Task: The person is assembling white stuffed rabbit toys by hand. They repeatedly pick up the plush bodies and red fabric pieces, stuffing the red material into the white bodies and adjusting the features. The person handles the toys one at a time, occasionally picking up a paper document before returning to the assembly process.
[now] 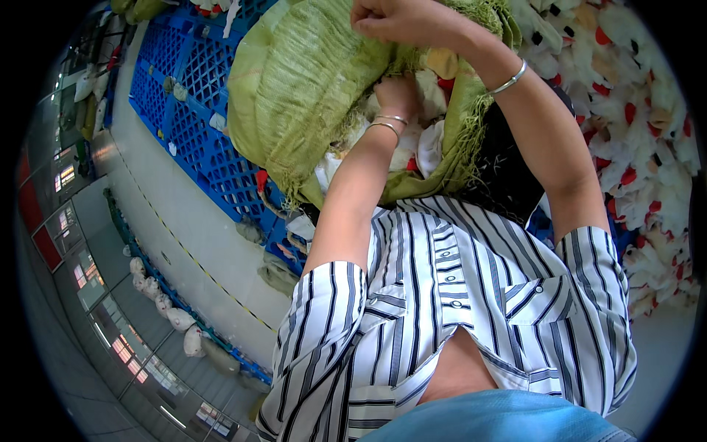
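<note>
A large yellow-green woven sack (302,81) with frayed edges lies open in front of me. White, red and yellow soft pieces (429,147) show in its mouth; they look like plush toy parts. My left hand (398,96), with two bangles at the wrist, reaches down into the mouth, its fingertips hidden among the contents and the sack's fold. Above the sack's far side is my right hand (390,20), its fingers curled closed and partly cut off by the upper edge. Whatever it grips, if anything, cannot be made out.
Blue plastic pallets (184,96) lie under and left of the sack. On the right spreads a big heap of white plush pieces (633,132) with red parts. A pale floor (169,199) with a striped line runs along the left, and several filled bags (180,318) stand farther off.
</note>
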Tool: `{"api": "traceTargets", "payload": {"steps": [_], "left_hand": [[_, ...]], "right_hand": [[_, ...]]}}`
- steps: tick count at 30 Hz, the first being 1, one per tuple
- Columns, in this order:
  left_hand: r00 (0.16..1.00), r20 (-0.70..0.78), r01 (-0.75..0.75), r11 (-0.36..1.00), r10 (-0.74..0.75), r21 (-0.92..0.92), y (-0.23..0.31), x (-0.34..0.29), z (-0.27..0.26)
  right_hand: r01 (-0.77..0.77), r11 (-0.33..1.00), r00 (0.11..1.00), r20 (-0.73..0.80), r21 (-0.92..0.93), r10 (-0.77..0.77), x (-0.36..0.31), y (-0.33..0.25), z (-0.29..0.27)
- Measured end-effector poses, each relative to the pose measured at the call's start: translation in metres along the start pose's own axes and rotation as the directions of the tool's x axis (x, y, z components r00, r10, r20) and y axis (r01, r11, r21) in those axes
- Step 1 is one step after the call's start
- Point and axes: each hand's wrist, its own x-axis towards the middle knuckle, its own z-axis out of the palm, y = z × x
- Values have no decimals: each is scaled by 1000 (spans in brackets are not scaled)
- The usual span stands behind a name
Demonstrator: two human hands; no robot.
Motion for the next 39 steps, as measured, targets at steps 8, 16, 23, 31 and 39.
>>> {"api": "traceTargets", "payload": {"steps": [8,16,23,31,39], "left_hand": [[972,-232,-143,710,-29,-689,-119,-32,-48],[769,-364,-110,453,-525,-885,-194,-201,-187],[447,-593,30,674,-669,-738,-164,-301,-255],[756,-598,-478,848,265,-229,-180,-161,-150],[952,-262,-297,-668,-156,-683,-151,-158,-144]], "right_hand": [[25,996,998,-59,-81,-29,9,24,-3],[-3,987,980,198,-160,36,20,37,17],[265,964,928,278,-27,-247,30,61,50],[137,988,991,15,-66,-137,26,41,65],[377,864,878,168,334,-448,-8,-2,79]]}}
